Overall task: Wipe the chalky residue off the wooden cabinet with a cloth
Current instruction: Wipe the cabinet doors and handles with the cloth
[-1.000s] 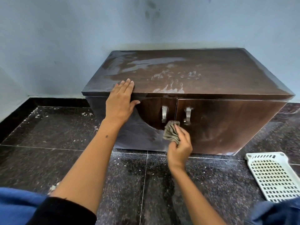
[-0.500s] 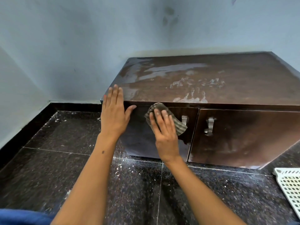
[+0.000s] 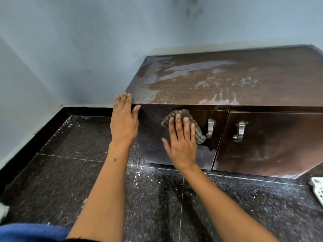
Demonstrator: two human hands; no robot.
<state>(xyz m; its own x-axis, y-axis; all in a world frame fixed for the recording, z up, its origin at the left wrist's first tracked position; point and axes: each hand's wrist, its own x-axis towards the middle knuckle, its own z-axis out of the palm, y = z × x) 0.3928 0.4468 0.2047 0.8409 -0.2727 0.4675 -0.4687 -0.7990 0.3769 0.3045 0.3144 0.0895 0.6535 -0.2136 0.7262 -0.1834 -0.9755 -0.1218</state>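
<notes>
Pressing flat, the right hand (image 3: pixel 181 145) rubs a grey ribbed cloth (image 3: pixel 190 123) on the dark brown wooden cabinet (image 3: pixel 262 145); the flat left hand (image 3: pixel 124 123) steadies its corner.

Most of the cloth (image 3: pixel 183 114) lies hidden under the flat fingers of the right hand (image 3: pixel 181 144); only its upper rim and the edge toward the door handle (image 3: pixel 210 128) show. The cabinet (image 3: pixel 227 81) runs off the right edge of the picture, so its far end is unseen. A white basket (image 3: pixel 318 188), low and far right of the hands, is mostly cut off.
</notes>
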